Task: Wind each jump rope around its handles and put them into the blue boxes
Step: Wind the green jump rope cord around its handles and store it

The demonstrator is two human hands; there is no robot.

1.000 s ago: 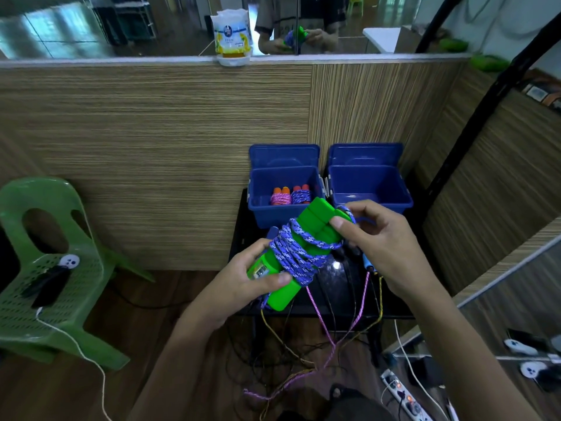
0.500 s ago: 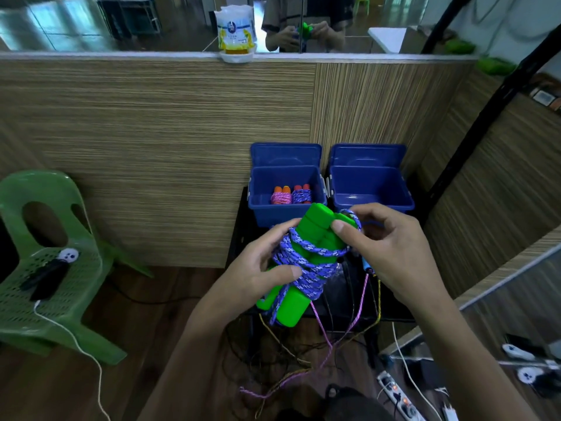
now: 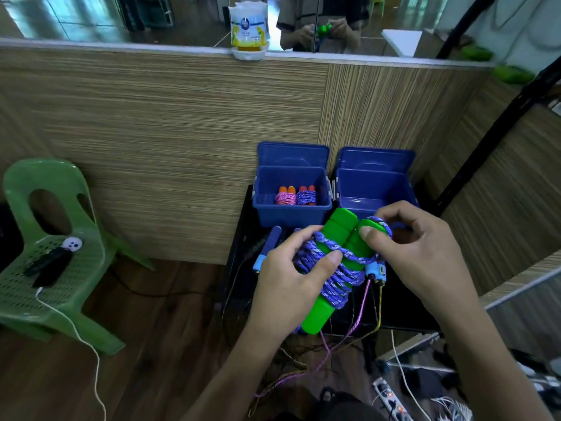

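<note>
Both hands have closed in on the green handles (image 3: 340, 235) since a moment ago. Left hand (image 3: 291, 287) grips the handles over the wound purple rope (image 3: 334, 278); right hand (image 3: 416, 253) pinches the rope's end loop at the handle tops. Left box (image 3: 291, 214), beyond, holds two wound ropes (image 3: 296, 196); right box (image 3: 376, 189) stands just beside it on the table (image 3: 239, 268).

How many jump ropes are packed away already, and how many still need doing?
Two wound ropes sit in the left blue box. The left hand and right hand hold the green-handled rope, nearly wound. More loose ropes wait on the table; the right blue box looks empty.
</note>
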